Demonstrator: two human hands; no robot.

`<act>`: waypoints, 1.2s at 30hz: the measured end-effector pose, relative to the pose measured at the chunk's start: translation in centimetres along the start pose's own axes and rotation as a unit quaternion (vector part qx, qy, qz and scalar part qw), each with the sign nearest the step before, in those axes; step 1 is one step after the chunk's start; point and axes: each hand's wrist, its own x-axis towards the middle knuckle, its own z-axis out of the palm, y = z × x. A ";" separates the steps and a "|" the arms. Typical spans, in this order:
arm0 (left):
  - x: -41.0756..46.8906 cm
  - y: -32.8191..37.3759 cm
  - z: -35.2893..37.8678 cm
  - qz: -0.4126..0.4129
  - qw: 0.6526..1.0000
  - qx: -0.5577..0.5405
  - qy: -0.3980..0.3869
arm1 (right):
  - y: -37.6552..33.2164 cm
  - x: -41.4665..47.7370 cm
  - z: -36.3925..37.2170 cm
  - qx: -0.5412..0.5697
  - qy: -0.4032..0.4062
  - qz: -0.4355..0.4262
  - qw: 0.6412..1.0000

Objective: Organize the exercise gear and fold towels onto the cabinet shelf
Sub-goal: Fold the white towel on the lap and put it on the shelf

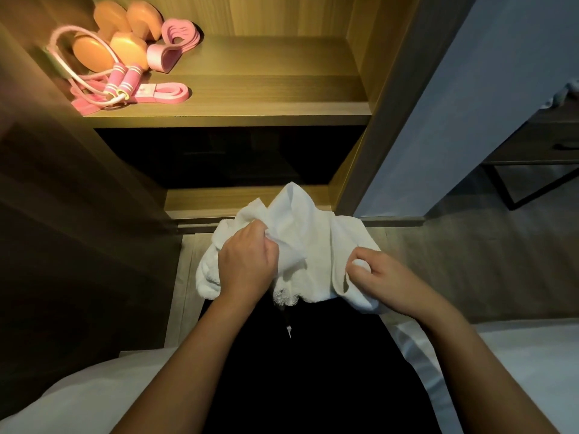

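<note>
White towel (310,233): crumpled and unfolded, held up between both hands. Its top folds peak just beyond the left knuckles, and its fringed hem hangs between the two wrists.
Left hand (247,264): fingers curled tight round a bunch of cloth left of the towel's middle. More towel spills out to the left of this grip and beneath it.
Right hand (385,277): closed in a fist on the towel's right edge, with a knob of cloth poking out by the thumb. A loose loop of towel droops under the grip.
Cabinet shelf (266,89): lit wood, well above and beyond both grips.
Orange dumbbells (125,48): at the shelf's back left, far up and to the left of the left-hand grip.
Jump rope (122,79): its pink handles lie side by side in front of the dumbbells, and its cord loops over one dumbbell.
Pink resistance band (166,93): lies flat at the shelf's front edge, just right of the rope handles.
Pink heart-shaped foam loops (175,36): against the dumbbells' right side.
Lower shelf (244,198): just beyond the towel's peak.
Black clothing (297,371): beneath both forearms, nearer the person than the grips.
White bedding (517,355): outside each forearm.
Dark desk (539,142): far to the right of the right-hand grip.
</note>
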 end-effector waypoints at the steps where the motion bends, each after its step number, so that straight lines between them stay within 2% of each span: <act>1: -0.1 -0.1 0.0 0.003 1.000 -0.006 0.001 | 0.0 -0.2 -0.2 -0.005 -0.026 0.001 1.000; 4: -0.5 -0.4 0.1 0.002 1.000 -0.030 0.001 | 0.1 -0.7 -1.1 0.039 -0.093 0.012 0.995; 12: -0.4 -0.7 0.4 0.008 1.000 -0.027 -0.001 | 0.0 -1.1 -1.5 0.147 -0.101 -0.012 0.984; 17: -0.5 -0.9 0.5 0.012 1.000 -0.022 -0.002 | 0.0 -1.8 -1.3 0.098 -0.087 0.005 0.991; 23: -0.6 -1.2 0.4 0.061 0.998 -0.034 0.010 | 0.5 -1.8 -1.1 0.031 -0.084 0.002 0.996; 30: -0.6 -2.1 0.8 0.102 0.993 -0.008 -0.064 | 1.0 -0.6 -1.3 0.032 -0.073 0.002 0.997; 33: -0.3 -2.4 0.3 0.047 0.993 -0.052 -0.094 | 0.7 -0.3 -1.9 0.019 -0.036 0.001 0.999; 36: 1.3 -2.2 -1.3 -0.011 0.994 -0.090 -0.064 | -0.1 0.7 -3.4 0.018 0.035 -0.003 0.999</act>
